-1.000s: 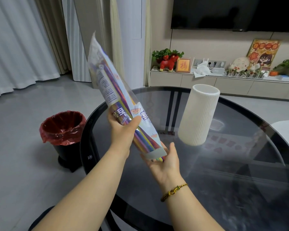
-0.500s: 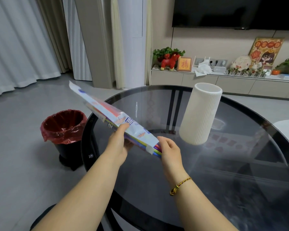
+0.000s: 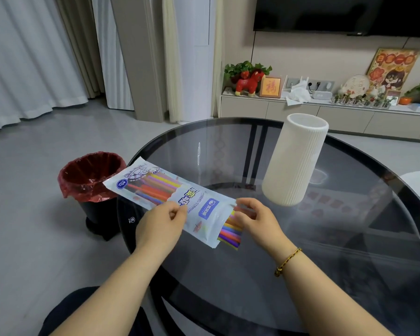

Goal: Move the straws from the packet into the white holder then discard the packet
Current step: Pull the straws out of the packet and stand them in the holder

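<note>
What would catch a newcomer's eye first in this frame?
The packet of bright straws, held flat over the glass table by the left hand and right hand. Next, the white holder standing to the right, and the red-lined bin on the floor at left.

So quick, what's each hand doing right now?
Left hand: closed, pinching the straw packet at its middle.
Right hand: closed on the coloured straws sticking out of the packet's open end.

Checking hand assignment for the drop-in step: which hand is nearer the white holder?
Right. The right hand pinches the straws at the packet's open end, just below-left of the white holder. The left hand grips the packet mid-length, farther left.
</note>
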